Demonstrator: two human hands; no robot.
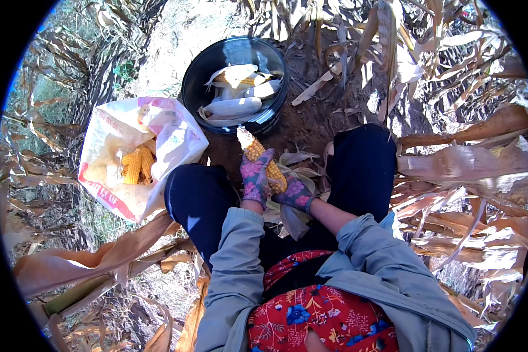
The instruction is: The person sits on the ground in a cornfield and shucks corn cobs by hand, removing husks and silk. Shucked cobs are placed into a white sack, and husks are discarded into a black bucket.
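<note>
My left hand (256, 178), in a flowered glove, is wrapped around an ear of corn (276, 175) with bare yellow kernels. The ear points up and to the left, its pale tip towards the bucket. At its lower end my right hand (295, 193), gloved alike, grips the base where pale husk leaves (294, 222) hang down. Some of the right fingers are hidden behind the ear and husk. Beyond the hands stands a black bucket (188, 90) holding several ears in pale husks (233, 107). One ear (237, 79) there shows yellow kernels.
To the left of my knee, an open white woven sack (182, 136) holds several husked yellow ears (134, 166). Dry corn stalks and leaves (462, 167) crowd the right side. A thick stalk (77, 294) crosses the lower left. Bare soil (306, 123) lies beside the bucket.
</note>
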